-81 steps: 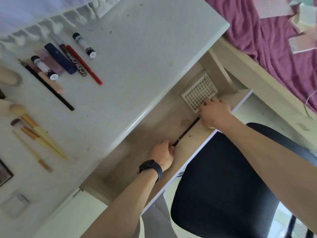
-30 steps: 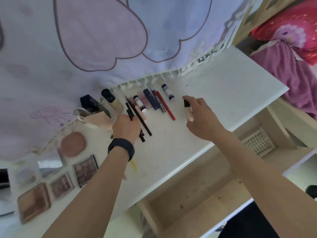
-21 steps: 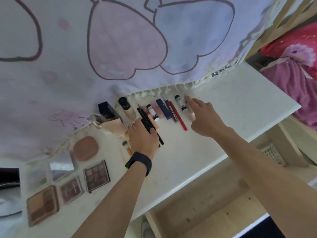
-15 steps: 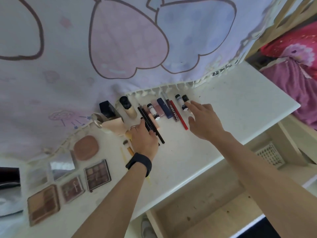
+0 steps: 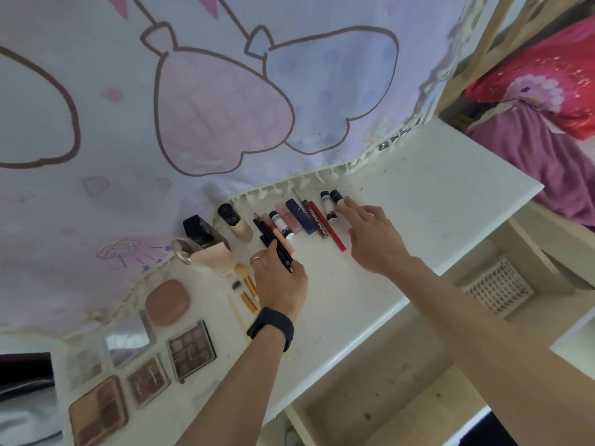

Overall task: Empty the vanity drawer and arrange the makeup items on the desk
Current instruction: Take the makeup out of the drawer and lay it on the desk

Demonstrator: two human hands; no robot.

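On the white desk [image 5: 418,220] lies a row of makeup: black pencils [image 5: 262,230], small white tubes [image 5: 281,225], a navy tube [image 5: 299,215] and a red pencil [image 5: 326,228]. My left hand [image 5: 280,281] pinches the near end of a black pencil [image 5: 285,256] lying in that row. My right hand [image 5: 370,236] reaches out with straight fingers, its fingertips touching a small black-capped tube [image 5: 336,196] at the row's right end. Below the desk the wooden drawer [image 5: 386,397] stands open, with a white perforated basket [image 5: 497,284] at its right end.
Left of the row stand a foundation bottle [image 5: 235,223], a black box [image 5: 198,231] and a peach sponge [image 5: 214,255]. Brushes [image 5: 246,291], a round compact [image 5: 165,302] and eyeshadow palettes [image 5: 191,349] lie nearer. A printed cloth [image 5: 225,107] hangs behind; a bed [image 5: 547,140] is at the right.
Both hands came up from the drawer to the desk. My right hand set the small tube at the row's right end; my left hand laid the black pencil among the other pencils.
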